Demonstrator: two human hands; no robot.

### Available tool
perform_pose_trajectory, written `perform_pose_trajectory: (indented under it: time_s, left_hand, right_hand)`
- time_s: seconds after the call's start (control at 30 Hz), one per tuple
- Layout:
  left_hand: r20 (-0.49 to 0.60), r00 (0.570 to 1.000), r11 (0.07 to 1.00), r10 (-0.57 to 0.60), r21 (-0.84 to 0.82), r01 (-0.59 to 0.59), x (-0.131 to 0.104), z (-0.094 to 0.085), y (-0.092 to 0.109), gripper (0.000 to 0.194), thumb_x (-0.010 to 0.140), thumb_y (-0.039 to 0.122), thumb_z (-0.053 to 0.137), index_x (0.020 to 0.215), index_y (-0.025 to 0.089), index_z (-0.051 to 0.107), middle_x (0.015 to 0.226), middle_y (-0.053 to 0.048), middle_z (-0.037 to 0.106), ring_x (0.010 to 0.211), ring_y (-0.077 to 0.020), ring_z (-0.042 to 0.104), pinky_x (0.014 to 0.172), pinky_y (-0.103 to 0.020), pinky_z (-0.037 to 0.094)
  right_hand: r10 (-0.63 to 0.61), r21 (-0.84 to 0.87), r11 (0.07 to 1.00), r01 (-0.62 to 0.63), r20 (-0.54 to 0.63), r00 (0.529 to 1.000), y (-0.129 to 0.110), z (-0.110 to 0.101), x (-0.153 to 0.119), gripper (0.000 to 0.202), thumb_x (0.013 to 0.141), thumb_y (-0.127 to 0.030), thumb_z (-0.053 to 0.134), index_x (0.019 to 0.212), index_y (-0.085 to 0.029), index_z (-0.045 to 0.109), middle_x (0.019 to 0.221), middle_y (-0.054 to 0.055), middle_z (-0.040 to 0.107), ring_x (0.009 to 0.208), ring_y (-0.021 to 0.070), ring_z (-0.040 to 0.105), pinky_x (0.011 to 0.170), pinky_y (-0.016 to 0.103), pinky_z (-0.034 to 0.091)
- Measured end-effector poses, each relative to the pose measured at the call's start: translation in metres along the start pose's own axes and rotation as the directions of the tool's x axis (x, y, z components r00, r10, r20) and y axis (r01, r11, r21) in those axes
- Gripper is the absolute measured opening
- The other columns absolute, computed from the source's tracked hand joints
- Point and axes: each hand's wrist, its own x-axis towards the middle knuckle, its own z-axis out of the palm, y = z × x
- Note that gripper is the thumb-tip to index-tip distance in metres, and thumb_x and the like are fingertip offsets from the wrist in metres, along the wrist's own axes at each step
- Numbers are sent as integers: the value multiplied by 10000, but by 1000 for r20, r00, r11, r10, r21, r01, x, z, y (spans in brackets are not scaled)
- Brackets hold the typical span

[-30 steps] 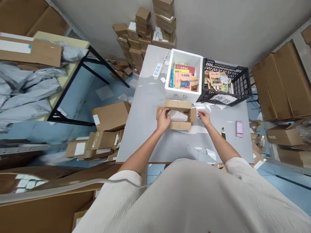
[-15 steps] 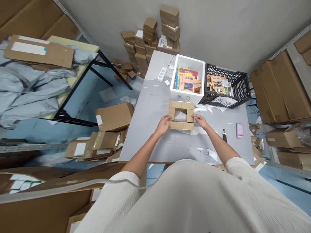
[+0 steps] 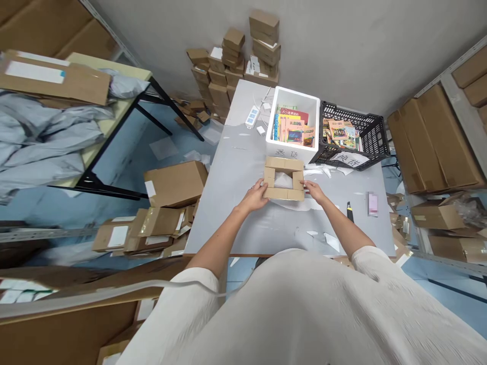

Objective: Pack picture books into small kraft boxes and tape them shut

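Just before the white rectangular foam box (image 3: 306,153), an open brown cardboard carton (image 3: 283,194) lies between the left hand (image 3: 257,196) and right hand (image 3: 315,191), which pinch its ends; a black plastic crate (image 3: 375,157) adjoins the foam box.

Grey wall (image 3: 335,45) behind counter (image 3: 224,203); blue floor (image 3: 122,165) below it; black-legged table (image 3: 112,62) left of it; shelving (image 3: 462,114) right.

The left hand (image 3: 258,196) and right hand (image 3: 313,190) hold opposite sides of a cardboard box (image 3: 283,194) on the gray surface (image 3: 228,223), something whitish (image 3: 283,180) showing between its flaps (image 3: 283,163). Behind it, a white bin (image 3: 291,151) and a black crate (image 3: 375,126) contain books (image 3: 295,134); a cutter (image 3: 350,213) lies beside the right forearm (image 3: 338,222).
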Motion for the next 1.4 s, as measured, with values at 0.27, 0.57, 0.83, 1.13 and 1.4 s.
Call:
perform_pose_trajectory:
  time_s: [0.27, 0.57, 0.83, 1.13, 1.4]
  left_hand:
    - [-203, 967, 973, -150, -202, 109, 11, 4, 10, 547, 1098, 472, 521, 1581, 225, 594, 1671, -158, 612, 1508, -334, 626, 1267, -498, 523]
    - [-388, 873, 945, -295, -256, 205, 36, 24, 35, 284, 995, 142, 564, 1252, 246, 627, 1349, -158, 652, 1294, -353, 668, 1166, -537, 555]
    - [-415, 871, 951, -263, -263, 163, 16, 34, 49, 226, 985, 157, 570, 1143, 263, 692, 1273, -130, 692, 1277, -330, 665, 1207, -542, 545]
    - [-474, 825, 941, -309, -276, 194, -35, 38, 75, 238, 1010, 168, 572, 1187, 250, 709, 1382, -132, 663, 1321, -305, 673, 1230, -499, 537]
    - [-554, 749, 931, -363, -257, 261, -95, 51, 97, 291, 1008, 176, 570, 1247, 249, 719, 1450, -149, 640, 1432, -326, 637, 1294, -522, 505]
  right_hand:
    - [15, 43, 999, -13, -51, 999, 2, 5, -5, 575, 939, -823, 626, 1183, -304, 679, 1477, 65, 738, 1183, 271, 738, 998, 425, 600]
    - [-85, -18, 996, 83, -109, 990, 17, 13, -19, 567, 799, -659, 803, 1168, -311, 552, 1297, 81, 761, 1126, 277, 709, 1017, 464, 584]
    - [-214, -130, 970, 203, -73, 974, 24, 7, -29, 587, 790, -643, 794, 1228, -280, 651, 1482, 120, 697, 1194, 290, 695, 1083, 458, 586]
    - [-305, -122, 945, 302, -4, 952, 19, 9, -52, 484, 822, -564, 794, 1199, -268, 720, 1477, 116, 740, 1283, 326, 694, 1197, 518, 548]
    - [-407, -149, 896, 419, 108, 907, 29, 23, -76, 448, 878, -585, 765, 1187, -261, 780, 1473, 126, 716, 1325, 328, 662, 1211, 506, 532]
